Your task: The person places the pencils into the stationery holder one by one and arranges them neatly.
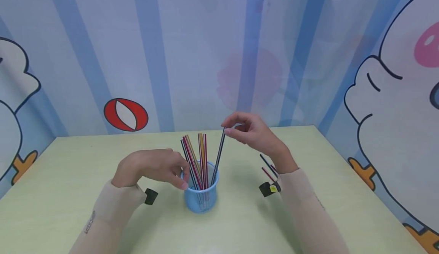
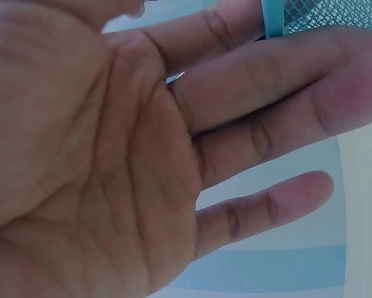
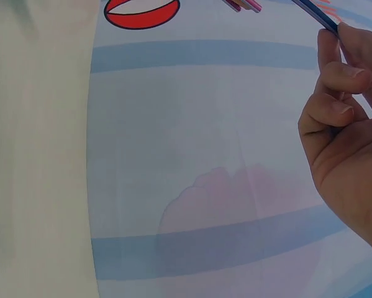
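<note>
A light blue mesh pen holder [image 1: 200, 200] stands upright on the table with several thin pencils [image 1: 197, 158] in it, dark blue, red and yellow. My left hand [image 1: 159, 166] holds its rim at the left side; the left wrist view shows fingers [image 2: 260, 81] against the mesh wall [image 2: 335, 15]. Above the holder's right side, my right hand [image 1: 255, 134] pinches the top end of a dark blue pencil [image 1: 219, 151] between thumb and fingertips. That pencil leans right, its lower end inside the holder. The same pinch on the dark pencil [image 3: 316, 13] shows in the right wrist view.
More pencils [image 1: 268, 174], dark blue and red, lie on the table to the right, partly hidden by my right wrist. A pale yellow table [image 1: 85, 162] reaches back to a blue striped backdrop [image 1: 192, 56] with cartoon figures.
</note>
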`<action>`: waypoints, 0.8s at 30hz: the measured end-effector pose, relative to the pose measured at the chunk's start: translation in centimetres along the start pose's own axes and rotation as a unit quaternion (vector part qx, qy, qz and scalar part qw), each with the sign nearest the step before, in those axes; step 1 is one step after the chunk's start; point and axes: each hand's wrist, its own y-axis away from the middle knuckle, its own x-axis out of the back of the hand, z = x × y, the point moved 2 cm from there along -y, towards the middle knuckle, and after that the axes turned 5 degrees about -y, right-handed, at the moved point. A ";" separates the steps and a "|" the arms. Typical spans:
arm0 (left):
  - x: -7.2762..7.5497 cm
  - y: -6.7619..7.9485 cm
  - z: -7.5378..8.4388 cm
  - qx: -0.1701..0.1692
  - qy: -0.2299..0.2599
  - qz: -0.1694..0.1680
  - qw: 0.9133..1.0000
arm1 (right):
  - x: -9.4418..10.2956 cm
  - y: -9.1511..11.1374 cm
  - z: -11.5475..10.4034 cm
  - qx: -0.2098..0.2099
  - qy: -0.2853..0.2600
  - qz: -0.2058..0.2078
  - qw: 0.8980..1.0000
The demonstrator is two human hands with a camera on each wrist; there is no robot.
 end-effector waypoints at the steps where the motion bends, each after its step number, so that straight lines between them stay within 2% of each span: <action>1: 0.0 0.0 0.0 -0.001 -0.001 -0.001 1.000 | -0.3 -0.1 0.1 0.000 0.005 -0.008 1.000; 6: 0.0 -0.2 0.0 0.003 -0.003 -0.001 1.000 | -1.4 -0.5 0.3 -0.009 0.013 -0.037 0.999; 11: -0.1 -0.3 -0.1 0.002 -0.006 0.000 1.000 | -2.0 -0.6 0.4 -0.022 0.023 -0.039 0.999; 19: -0.1 -0.4 0.0 0.016 -0.005 0.005 1.000 | -3.1 -1.0 1.0 -0.020 0.061 -0.054 0.996; 24: -0.1 -0.3 0.0 0.014 -0.006 0.007 1.000 | -3.6 -1.1 1.6 -0.044 0.094 -0.061 0.993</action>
